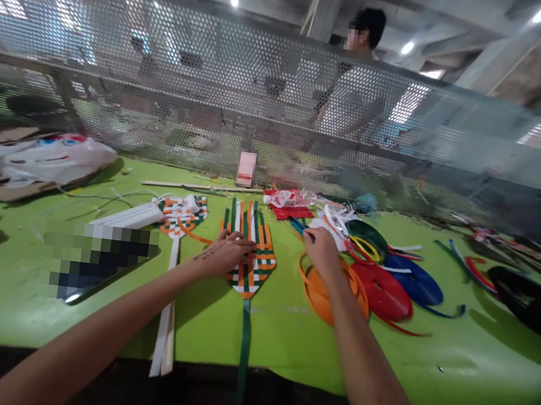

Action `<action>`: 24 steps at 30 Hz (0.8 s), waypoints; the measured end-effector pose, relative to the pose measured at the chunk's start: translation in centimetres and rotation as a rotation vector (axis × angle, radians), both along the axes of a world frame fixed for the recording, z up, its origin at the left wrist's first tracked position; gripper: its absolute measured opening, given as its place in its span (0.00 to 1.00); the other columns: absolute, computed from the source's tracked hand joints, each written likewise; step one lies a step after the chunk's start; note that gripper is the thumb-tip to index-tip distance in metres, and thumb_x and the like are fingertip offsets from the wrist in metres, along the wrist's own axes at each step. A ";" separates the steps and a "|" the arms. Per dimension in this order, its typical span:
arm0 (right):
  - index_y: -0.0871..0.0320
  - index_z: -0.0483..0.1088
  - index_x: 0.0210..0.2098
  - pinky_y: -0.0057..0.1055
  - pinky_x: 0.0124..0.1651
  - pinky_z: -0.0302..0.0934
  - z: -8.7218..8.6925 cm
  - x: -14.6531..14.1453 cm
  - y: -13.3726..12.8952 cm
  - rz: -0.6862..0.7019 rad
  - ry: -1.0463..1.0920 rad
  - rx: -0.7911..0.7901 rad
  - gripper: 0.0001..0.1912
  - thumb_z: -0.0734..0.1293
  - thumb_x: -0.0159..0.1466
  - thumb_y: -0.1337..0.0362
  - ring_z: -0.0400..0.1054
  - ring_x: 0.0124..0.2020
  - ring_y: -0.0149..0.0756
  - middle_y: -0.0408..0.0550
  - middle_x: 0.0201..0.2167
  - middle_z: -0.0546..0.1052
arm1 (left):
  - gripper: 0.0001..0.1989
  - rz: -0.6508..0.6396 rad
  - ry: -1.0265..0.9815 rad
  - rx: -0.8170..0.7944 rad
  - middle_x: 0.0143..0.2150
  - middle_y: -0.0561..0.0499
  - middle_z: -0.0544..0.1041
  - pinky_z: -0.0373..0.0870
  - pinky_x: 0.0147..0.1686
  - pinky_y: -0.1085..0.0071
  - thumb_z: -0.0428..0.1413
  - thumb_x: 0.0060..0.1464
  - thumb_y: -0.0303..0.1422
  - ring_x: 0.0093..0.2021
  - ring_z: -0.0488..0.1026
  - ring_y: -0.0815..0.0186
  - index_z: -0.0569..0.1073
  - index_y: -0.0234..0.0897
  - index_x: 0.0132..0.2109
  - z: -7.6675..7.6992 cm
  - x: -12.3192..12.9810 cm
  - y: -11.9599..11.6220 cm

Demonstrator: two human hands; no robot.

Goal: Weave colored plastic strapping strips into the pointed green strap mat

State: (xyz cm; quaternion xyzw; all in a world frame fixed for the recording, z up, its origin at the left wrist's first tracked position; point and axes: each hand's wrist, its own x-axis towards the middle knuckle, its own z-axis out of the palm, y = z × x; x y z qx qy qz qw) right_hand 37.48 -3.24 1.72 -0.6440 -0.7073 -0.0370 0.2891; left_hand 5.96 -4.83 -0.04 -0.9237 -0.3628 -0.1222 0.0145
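Note:
A woven piece of orange, white and green flat strips [263, 264] lies on the table, pointed end towards me, its loose strip ends standing out at the far side. A long green strip [245, 337] runs from its point over the table edge. My left hand [229, 251] rests on the left part of the weave, fingers stretched flat across it. Above the orange coil of strip [324, 304], my right hand [321, 243] has thumb and fingers pinched together. Blue strip ends [297, 226] lie right at its fingertips; whether it grips one is unclear.
Left of the weave lie a second woven piece [184, 217], a white bar [128, 214] and a dark phone-like object [104, 267]. Red [387, 296] and blue [418, 283] coils lie right. Behind are a plastic bag [59, 160], a perforated metal screen [206, 83] and a person [358, 88].

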 end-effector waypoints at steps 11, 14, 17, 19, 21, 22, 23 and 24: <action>0.59 0.82 0.46 0.34 0.50 0.64 -0.8 -2.3 -0.4 0.118 0.014 -0.050 0.13 0.65 0.70 0.67 0.74 0.42 0.41 0.54 0.42 0.81 | 0.18 -0.003 -0.049 0.045 0.65 0.49 0.75 0.55 0.56 0.54 0.49 0.72 0.41 0.61 0.68 0.52 0.74 0.45 0.62 -1.1 0.0 -0.1; 0.57 0.82 0.46 0.34 0.53 0.64 -1.0 -3.4 -0.9 0.247 0.028 -0.089 0.12 0.66 0.70 0.66 0.74 0.46 0.42 0.54 0.43 0.82 | 0.18 -0.009 -0.055 0.042 0.65 0.50 0.75 0.55 0.56 0.54 0.49 0.72 0.41 0.60 0.68 0.53 0.75 0.46 0.61 -1.0 0.0 -0.2; 0.56 0.82 0.49 0.34 0.51 0.65 -1.2 -4.3 -1.3 0.375 0.013 -0.160 0.14 0.66 0.70 0.67 0.73 0.45 0.40 0.52 0.42 0.81 | 0.18 -0.014 -0.060 0.031 0.64 0.49 0.75 0.56 0.56 0.55 0.49 0.72 0.41 0.60 0.69 0.53 0.74 0.46 0.62 -0.9 0.0 -0.3; 0.55 0.81 0.52 0.33 0.50 0.64 -1.4 -4.5 -1.4 0.419 -0.011 -0.210 0.16 0.64 0.70 0.69 0.72 0.44 0.39 0.51 0.41 0.80 | 0.18 -0.011 -0.059 0.023 0.64 0.49 0.76 0.56 0.56 0.55 0.49 0.72 0.40 0.60 0.69 0.54 0.73 0.46 0.63 -0.7 0.1 -0.3; 0.54 0.81 0.53 0.32 0.50 0.64 -1.4 -4.4 -1.5 0.429 -0.037 -0.244 0.19 0.63 0.69 0.73 0.71 0.44 0.38 0.51 0.41 0.78 | 0.18 -0.009 -0.054 0.017 0.64 0.49 0.75 0.56 0.56 0.55 0.49 0.72 0.40 0.60 0.69 0.54 0.73 0.45 0.63 -0.6 0.1 -0.4; 0.54 0.81 0.53 0.32 0.49 0.63 -1.4 -4.2 -1.5 0.426 -0.050 -0.256 0.21 0.62 0.69 0.74 0.70 0.44 0.38 0.50 0.41 0.78 | 0.18 -0.008 -0.055 0.015 0.64 0.49 0.76 0.56 0.56 0.55 0.49 0.72 0.40 0.60 0.69 0.54 0.73 0.45 0.63 -0.6 0.1 -0.4; 0.54 0.81 0.53 0.32 0.49 0.63 -1.4 -4.1 -1.4 0.422 -0.064 -0.265 0.22 0.61 0.68 0.75 0.70 0.44 0.38 0.50 0.41 0.77 | 0.18 -0.009 -0.057 0.012 0.64 0.49 0.76 0.56 0.56 0.55 0.49 0.72 0.40 0.60 0.69 0.54 0.73 0.44 0.63 -0.6 0.1 -0.4; 0.54 0.81 0.53 0.32 0.49 0.62 -1.4 -4.1 -1.5 0.416 -0.080 -0.272 0.22 0.61 0.67 0.76 0.69 0.44 0.38 0.51 0.41 0.77 | 0.19 -0.012 -0.061 0.010 0.64 0.49 0.76 0.56 0.56 0.55 0.49 0.72 0.40 0.60 0.69 0.54 0.73 0.44 0.63 -0.5 0.1 -0.4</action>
